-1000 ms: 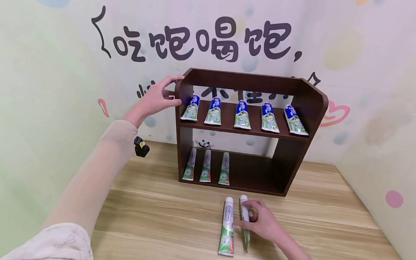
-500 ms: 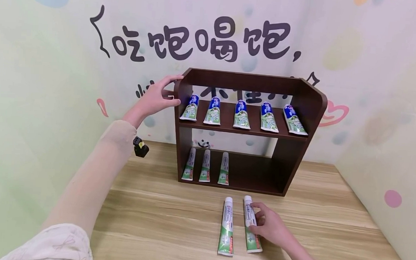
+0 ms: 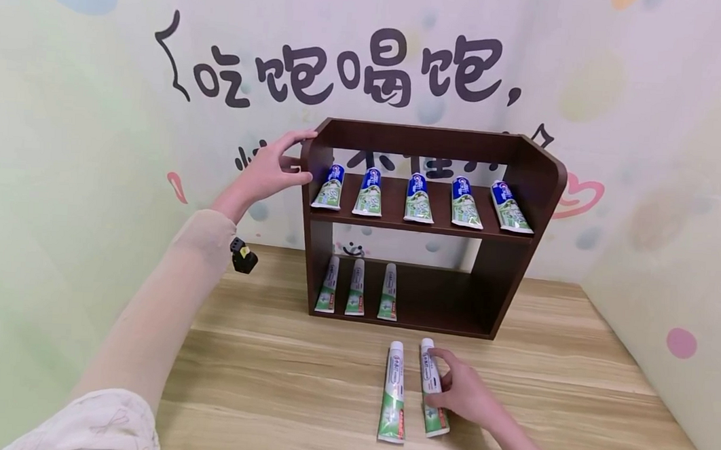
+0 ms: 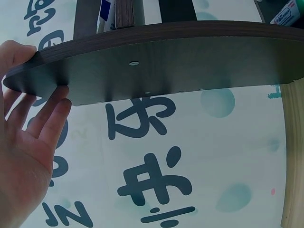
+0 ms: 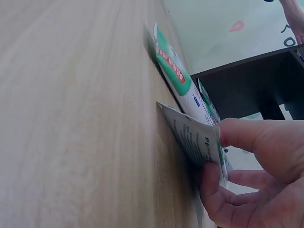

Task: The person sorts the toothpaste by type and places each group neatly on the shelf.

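My right hand [image 3: 464, 391] pinches a white-and-green toothpaste tube [image 3: 431, 375] near the table, between thumb and fingers. In the right wrist view, the back of this toothpaste tube [image 5: 192, 137] faces the camera, one long side tilted up. A matching tube [image 3: 394, 393] lies face up just left of it, cap toward the shelf. My left hand [image 3: 269, 168] holds the upper left side of a dark brown two-tier shelf [image 3: 426, 139]. The left wrist view has thumb and fingertips of the left hand [image 4: 28, 142] at opposite edges of the side panel [image 4: 180, 61].
Several blue-and-green toothpaste tubes [image 3: 419, 199] stand in a row on the upper tier. Three white-and-green tubes [image 3: 356, 289] lean on the left of the lower tier. A small black object [image 3: 244, 257] is left of the shelf, on the wooden table [image 3: 254, 382].
The tube in my right hand has turned from edge-on to label up, swinging right and then slightly back left. My left hand stays on the shelf.
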Demonstrator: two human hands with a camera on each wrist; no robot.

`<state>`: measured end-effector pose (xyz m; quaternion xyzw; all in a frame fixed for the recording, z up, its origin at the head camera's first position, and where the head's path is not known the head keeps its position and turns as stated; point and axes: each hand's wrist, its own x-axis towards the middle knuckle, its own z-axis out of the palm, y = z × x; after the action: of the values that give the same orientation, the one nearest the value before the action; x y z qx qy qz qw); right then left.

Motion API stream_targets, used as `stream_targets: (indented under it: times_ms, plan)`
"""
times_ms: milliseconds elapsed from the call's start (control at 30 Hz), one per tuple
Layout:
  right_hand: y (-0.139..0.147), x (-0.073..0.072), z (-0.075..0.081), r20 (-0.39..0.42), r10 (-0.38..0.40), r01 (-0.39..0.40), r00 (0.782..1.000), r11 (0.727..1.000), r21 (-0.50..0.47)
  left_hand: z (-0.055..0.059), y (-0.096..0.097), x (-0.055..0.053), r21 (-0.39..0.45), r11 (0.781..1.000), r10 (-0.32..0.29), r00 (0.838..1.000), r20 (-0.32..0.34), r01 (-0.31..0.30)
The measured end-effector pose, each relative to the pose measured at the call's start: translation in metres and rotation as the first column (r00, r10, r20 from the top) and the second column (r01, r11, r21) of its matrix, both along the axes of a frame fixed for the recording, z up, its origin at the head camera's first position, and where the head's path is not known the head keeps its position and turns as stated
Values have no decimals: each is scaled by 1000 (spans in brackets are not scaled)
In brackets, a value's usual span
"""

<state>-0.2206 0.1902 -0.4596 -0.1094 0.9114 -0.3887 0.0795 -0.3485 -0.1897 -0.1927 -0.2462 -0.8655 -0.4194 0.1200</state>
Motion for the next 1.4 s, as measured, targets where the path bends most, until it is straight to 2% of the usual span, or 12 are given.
stream_targets:
  times_ms: [167,333,467,567,633,800,967,1033,1200,1400]
  plan:
    - [3,-3,0,14,28,-28,1000,1000,-14,0,0,-1,4,1000,-2,1000,-2,2]
    - [9,-4,-1,133,65,-47,989,990,-130,-3,-2,-6,2,1000,-7,1000,-8,7]
    - [13,-4,1,204,81,-45,975,983,-176,-10,-6,-20,10,1000,-9,1000,-20,9]
    - [14,-3,4,215,95,-55,972,981,-187,-16,-9,-31,10,1000,-5,999,-38,6]
    - [14,-4,4,218,101,-60,971,980,-191,-17,-11,-34,9,1000,-5,999,-49,6]
    - [17,-7,2,234,134,-80,963,971,-225,-16,-10,-33,8,1000,-10,999,-51,10]
    - [18,-7,-2,266,174,-85,948,945,-316,-7,-4,-14,5,1000,-6,1000,-24,6]
    - [16,-7,-3,278,179,-74,944,934,-350,-5,-3,-11,8,1000,-4,1000,-15,4]
    - [13,-8,0,271,171,-49,947,913,-405,-13,-8,-26,10,1000,1,1000,-27,-1]
    - [9,-14,9,237,132,-29,962,920,-392,-17,-12,-35,16,1000,-6,999,-33,7]
